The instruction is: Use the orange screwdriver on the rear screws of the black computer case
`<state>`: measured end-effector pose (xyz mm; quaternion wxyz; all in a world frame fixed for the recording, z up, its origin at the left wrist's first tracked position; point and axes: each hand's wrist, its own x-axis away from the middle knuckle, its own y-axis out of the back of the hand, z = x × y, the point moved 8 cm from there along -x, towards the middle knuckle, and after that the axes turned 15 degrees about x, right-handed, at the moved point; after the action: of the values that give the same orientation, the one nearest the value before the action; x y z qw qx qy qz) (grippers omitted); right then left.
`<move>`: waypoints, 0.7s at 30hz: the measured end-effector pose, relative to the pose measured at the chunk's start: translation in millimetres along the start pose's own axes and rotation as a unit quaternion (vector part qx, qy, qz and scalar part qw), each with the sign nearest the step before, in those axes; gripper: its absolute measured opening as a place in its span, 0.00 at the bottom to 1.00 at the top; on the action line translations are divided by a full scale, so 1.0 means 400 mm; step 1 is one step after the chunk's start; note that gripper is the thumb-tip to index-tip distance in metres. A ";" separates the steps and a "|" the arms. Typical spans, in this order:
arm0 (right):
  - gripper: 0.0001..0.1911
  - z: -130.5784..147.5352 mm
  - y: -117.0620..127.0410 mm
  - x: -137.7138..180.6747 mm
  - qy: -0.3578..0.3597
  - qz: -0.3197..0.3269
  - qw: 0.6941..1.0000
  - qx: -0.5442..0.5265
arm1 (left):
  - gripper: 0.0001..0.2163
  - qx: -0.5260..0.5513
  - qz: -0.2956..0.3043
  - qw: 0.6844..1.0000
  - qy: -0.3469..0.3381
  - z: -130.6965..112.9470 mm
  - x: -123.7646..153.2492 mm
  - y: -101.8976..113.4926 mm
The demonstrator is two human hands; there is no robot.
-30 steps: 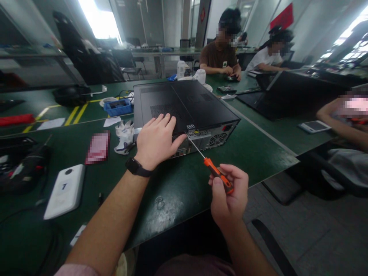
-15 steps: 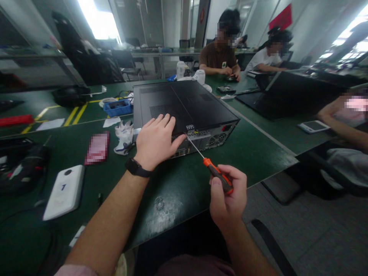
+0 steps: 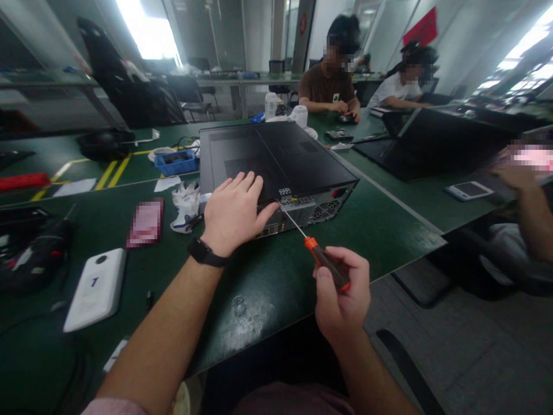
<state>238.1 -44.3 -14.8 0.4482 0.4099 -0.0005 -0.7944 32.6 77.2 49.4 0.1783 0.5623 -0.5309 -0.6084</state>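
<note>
A black desktop computer case (image 3: 276, 150) lies flat on the green table, its rear panel with fan grille and ports facing me. My left hand (image 3: 235, 207) rests spread on the near left edge of its top, thumb by the rear edge. In my right hand (image 3: 343, 291) is a screwdriver (image 3: 327, 266) with an orange and dark handle. Its shaft slants up and left, and the tip meets the case's upper rear edge beside my left thumb. Whether a screw sits under the tip is too small to tell.
Left of the case are a white glove (image 3: 186, 208), a blue bin (image 3: 176, 162), a pink packet (image 3: 146, 223) and a white device marked 1 (image 3: 95, 290). An open laptop (image 3: 432, 144) and a phone (image 3: 469, 190) lie to the right. Several people sit nearby.
The screwdriver handle has turned in my right hand, showing more dark and less orange, while its tip stays put. My left hand has not moved. At right, a person's arm has shifted.
</note>
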 end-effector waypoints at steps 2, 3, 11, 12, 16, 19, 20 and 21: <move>0.13 0.008 0.003 -0.004 0.004 -0.013 1.000 0.002 | 0.28 0.001 0.000 1.000 0.000 -0.001 0.000 0.002; 0.12 0.010 0.003 -0.006 0.003 -0.019 1.000 0.003 | 0.27 0.002 0.001 1.000 0.001 -0.002 0.000 0.003; 0.11 -0.006 -0.007 -0.002 -0.012 -0.004 0.999 -0.033 | 0.28 -0.006 -0.003 1.000 -0.004 0.002 0.001 -0.001; 0.13 -0.006 -0.005 -0.001 -0.008 -0.006 1.000 -0.026 | 0.28 -0.007 -0.003 1.000 -0.004 0.003 0.001 -0.003; 0.13 0.002 0.001 0.000 0.005 -0.011 1.000 0.012 | 0.28 -0.007 -0.008 1.000 -0.001 0.005 0.002 -0.004; 0.10 0.003 0.001 -0.002 0.005 -0.018 1.000 0.017 | 0.27 -0.007 -0.011 1.000 -0.004 0.001 0.002 -0.002; 0.10 0.001 -0.001 -0.002 0.001 -0.019 1.000 0.013 | 0.27 -0.006 -0.010 1.000 -0.005 0.000 0.002 -0.002; 0.09 -0.004 -0.003 -0.001 -0.004 -0.016 1.000 0.006 | 0.27 -0.005 -0.009 1.000 -0.005 0.000 0.002 -0.001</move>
<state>238.4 -42.7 -15.8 0.4329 0.4093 -0.0006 -0.8031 32.7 76.6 48.7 0.1732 0.5633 -0.5233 -0.6156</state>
